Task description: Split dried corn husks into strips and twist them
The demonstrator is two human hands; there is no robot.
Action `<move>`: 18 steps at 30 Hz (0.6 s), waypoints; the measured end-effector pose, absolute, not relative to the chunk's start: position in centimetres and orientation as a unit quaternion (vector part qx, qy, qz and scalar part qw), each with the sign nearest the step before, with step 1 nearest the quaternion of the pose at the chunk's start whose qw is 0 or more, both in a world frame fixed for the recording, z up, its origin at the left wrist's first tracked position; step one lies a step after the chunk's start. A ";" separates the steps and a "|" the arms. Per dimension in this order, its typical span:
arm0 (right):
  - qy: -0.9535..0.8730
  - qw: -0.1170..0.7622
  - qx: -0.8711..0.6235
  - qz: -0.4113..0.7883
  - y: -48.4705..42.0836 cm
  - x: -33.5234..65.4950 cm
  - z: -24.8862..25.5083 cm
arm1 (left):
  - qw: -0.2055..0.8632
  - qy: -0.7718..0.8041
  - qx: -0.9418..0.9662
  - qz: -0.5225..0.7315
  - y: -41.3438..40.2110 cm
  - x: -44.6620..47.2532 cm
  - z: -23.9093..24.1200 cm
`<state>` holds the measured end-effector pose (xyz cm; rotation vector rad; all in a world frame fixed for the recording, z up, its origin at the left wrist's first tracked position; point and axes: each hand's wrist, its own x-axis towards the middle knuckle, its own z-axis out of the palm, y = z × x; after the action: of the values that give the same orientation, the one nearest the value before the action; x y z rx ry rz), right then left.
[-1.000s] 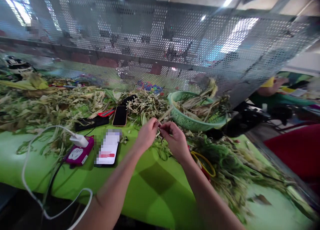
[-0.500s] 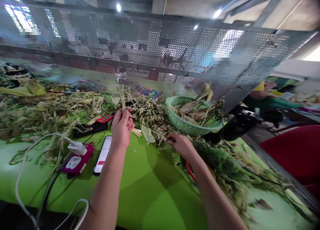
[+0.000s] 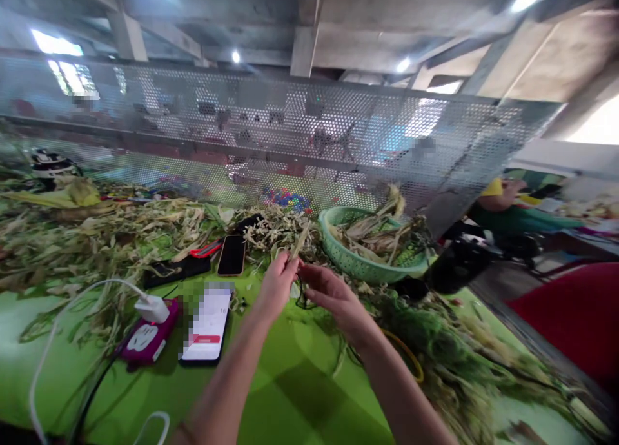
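My left hand (image 3: 279, 282) is closed around a small bundle of dry corn husk strips (image 3: 302, 240), whose pale ends stick up above the fingers. Close against it is my right hand (image 3: 331, 291), its fingers bent on a thin dark cord (image 3: 300, 298) that hangs in a loose loop between the hands. Part of the cord is hidden behind the fingers. Just behind the hands lies a heap of dried plant scraps (image 3: 271, 229).
A green plastic basket (image 3: 355, 271) of dry husks stands at the right. Left are a lit phone (image 3: 207, 322), a dark phone (image 3: 231, 257), red-handled scissors (image 3: 206, 249) and a purple power strip (image 3: 149, 335). A perforated metal screen (image 3: 271, 135) runs behind. Green fibres (image 3: 425, 329) lie right.
My left hand has moved right and down with the husk bundle. My right hand has come up beside it, and the stretched cord is now slack and looped. The view has tilted upward.
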<state>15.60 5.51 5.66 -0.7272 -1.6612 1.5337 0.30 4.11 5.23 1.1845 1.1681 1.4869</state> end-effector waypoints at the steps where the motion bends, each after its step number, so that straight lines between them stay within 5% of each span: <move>1: -0.623 0.380 -0.275 0.627 5.1 14.9 5.4 | 0.429 0.474 0.495 0.588 4.1 0.6 5.1; 8: -0.593 0.335 -0.367 0.634 5.4 15.9 5.1 | 0.369 0.520 0.539 0.550 4.6 0.3 4.7; 18: -0.790 0.399 -0.431 0.176 5.9 18.2 6.9 | 0.272 0.574 0.525 0.567 4.3 -1.9 5.1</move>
<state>18.15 5.90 6.92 -1.0906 -1.9999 0.4452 -1.90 4.31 5.14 1.4132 1.5448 1.5256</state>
